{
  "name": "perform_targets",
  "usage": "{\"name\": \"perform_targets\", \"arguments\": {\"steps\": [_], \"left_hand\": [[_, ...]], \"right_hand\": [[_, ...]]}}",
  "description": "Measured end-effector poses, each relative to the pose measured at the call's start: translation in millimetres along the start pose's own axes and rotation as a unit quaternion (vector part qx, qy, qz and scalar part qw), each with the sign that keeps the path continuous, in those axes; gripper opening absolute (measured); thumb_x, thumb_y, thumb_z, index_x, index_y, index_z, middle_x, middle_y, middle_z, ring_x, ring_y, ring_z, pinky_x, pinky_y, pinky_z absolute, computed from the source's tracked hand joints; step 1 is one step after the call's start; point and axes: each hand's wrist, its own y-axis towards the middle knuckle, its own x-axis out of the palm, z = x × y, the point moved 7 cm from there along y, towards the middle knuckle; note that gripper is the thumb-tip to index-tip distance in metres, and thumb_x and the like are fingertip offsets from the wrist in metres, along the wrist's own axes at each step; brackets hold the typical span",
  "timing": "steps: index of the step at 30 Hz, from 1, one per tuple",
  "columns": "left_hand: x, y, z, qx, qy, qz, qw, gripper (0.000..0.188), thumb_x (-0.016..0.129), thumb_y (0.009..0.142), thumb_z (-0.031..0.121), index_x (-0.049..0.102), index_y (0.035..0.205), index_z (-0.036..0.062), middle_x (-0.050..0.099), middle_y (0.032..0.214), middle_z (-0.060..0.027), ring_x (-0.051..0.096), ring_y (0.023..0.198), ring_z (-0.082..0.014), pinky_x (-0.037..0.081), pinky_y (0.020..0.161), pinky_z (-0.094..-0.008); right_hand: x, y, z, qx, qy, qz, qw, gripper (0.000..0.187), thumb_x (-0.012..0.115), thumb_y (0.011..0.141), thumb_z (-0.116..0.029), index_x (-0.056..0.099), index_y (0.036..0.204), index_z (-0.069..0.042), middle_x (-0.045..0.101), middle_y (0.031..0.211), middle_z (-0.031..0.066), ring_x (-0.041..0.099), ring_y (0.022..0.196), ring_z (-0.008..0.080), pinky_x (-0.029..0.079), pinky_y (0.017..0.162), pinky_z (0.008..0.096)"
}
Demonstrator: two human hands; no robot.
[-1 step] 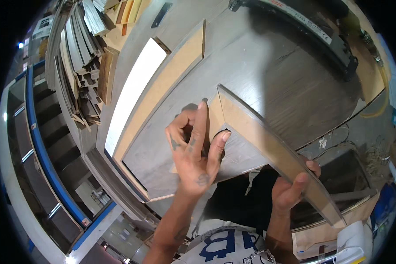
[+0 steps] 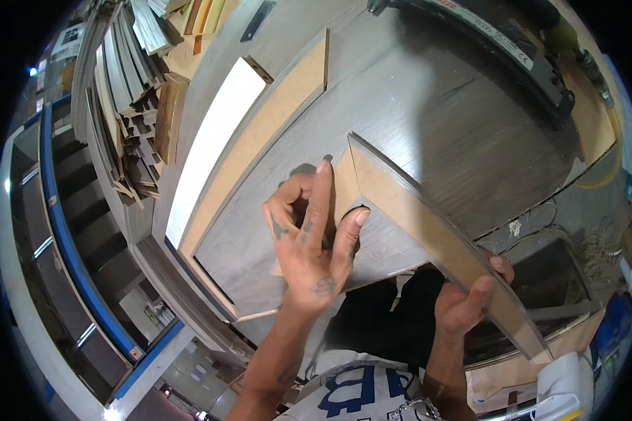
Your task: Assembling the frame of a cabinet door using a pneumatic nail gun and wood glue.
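Long tan strip (image 2: pixel 399 198) reaches from the middle to the lower right of the frame and has hardly moved. The right hand (image 2: pixel 460 309) grips it; the left hand (image 2: pixel 305 235) pinches the short piece (image 2: pixel 343 185) meeting it, so the corner seems steady.

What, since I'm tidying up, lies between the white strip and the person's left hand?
In the head view, a tan-faced strip lies alongside the white strip, then grey tabletop up to the left hand.
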Motion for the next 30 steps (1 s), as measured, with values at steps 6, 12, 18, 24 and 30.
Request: {"name": "perform_targets", "arguments": {"steps": [6,12,18,24,30], "left_hand": [[-2,2,0,-0.02,0.002,-0.013,1.0,0.059,0.079,0.082,0.021,0.059,0.134,0.0004,0.054,0.112,-0.0131,0.048,0.101,-0.0246,0.043,0.09,-0.0365],[-1,1,0,-0.021,0.011,-0.026,0.999,0.059,0.078,0.084,0.024,0.058,0.134,-0.0009,0.053,0.113,-0.0139,0.051,0.106,-0.025,0.043,0.094,-0.0375],[-2,3,3,-0.02,0.009,-0.041,0.999,0.069,0.082,0.078,0.025,0.056,0.135,-0.0029,0.054,0.113,-0.0172,0.05,0.106,-0.0288,0.043,0.093,-0.0395],[-3,5,5,-0.011,-0.01,-0.047,0.999,0.077,0.084,0.072,0.024,0.053,0.139,0.0013,0.054,0.113,-0.0168,0.043,0.096,-0.0271,0.039,0.084,-0.0382],[-3,6,10,0.023,0.04,-0.054,0.997,0.072,0.082,0.072,0.035,0.059,0.136,0.0102,0.054,0.112,-0.0178,0.042,0.094,-0.0262,0.039,0.083,-0.0383]], "right_hand": [[-5,1,2,0.02,0.002,0.02,1.0,0.039,0.06,0.093,-0.037,0.046,0.117,-0.01,0.058,0.096,0.015,0.057,0.087,0.0206,0.048,0.08,0.0363],[-13,1,4,0.048,0.03,0.014,0.998,0.039,0.061,0.094,-0.037,0.046,0.119,-0.011,0.058,0.099,0.0133,0.059,0.094,0.0199,0.05,0.086,0.037],[-19,2,10,0.053,0.015,-0.016,0.998,0.04,0.055,0.098,-0.04,0.041,0.123,-0.012,0.056,0.11,0.0122,0.061,0.098,0.0212,0.054,0.083,0.0381],[-17,3,5,0.047,-0.016,-0.004,0.999,0.044,0.054,0.098,-0.043,0.038,0.124,-0.011,0.054,0.112,0.0117,0.058,0.102,0.022,0.052,0.085,0.0384],[-11,1,6,0.059,0.007,0.015,0.998,0.044,0.059,0.096,-0.041,0.039,0.121,-0.011,0.05,0.111,0.0103,0.053,0.106,0.0209,0.046,0.092,0.0384]]}}
